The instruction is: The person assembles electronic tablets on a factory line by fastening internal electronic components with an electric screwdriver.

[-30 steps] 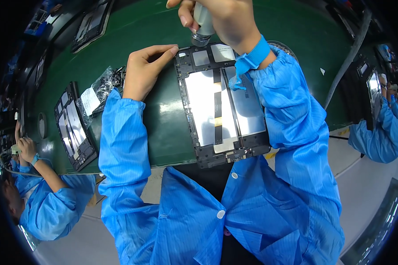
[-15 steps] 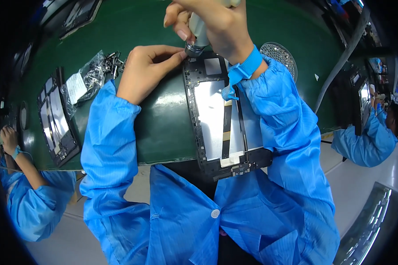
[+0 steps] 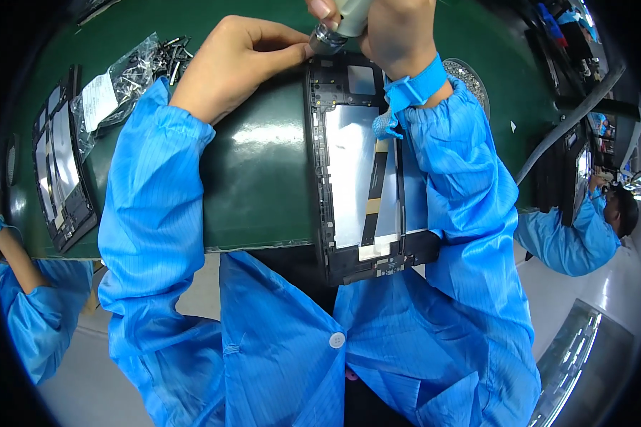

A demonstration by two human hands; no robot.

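Observation:
An opened tablet chassis (image 3: pixel 352 167), black-framed with silver plates and a dark flat cable, lies in front of me, its near end over the bench edge. My right hand (image 3: pixel 404 39) is closed around a pale, handheld electric screwdriver (image 3: pixel 354 16) with a metal nose. That nose is at the chassis's far left corner. My left hand (image 3: pixel 238 60) has thumb and forefinger pinched together right beside the nose. Whatever sits between those fingertips is too small or hidden to make out. A blue wrist strap (image 3: pixel 417 87) circles my right wrist.
Left of my left arm are a plastic bag (image 3: pixel 132 82) of small metal parts, loose parts (image 3: pixel 172 57) and another chassis (image 3: pixel 63 167). A round dish (image 3: pixel 470 82) of small pieces stands beyond my right sleeve. A grey cable (image 3: pixel 573 117) hangs at right. Co-workers (image 3: pixel 573 235) sit on both sides.
My view has shifted, so the bench and chassis sit higher in the picture. Both hands and the screwdriver stay at the same chassis corner.

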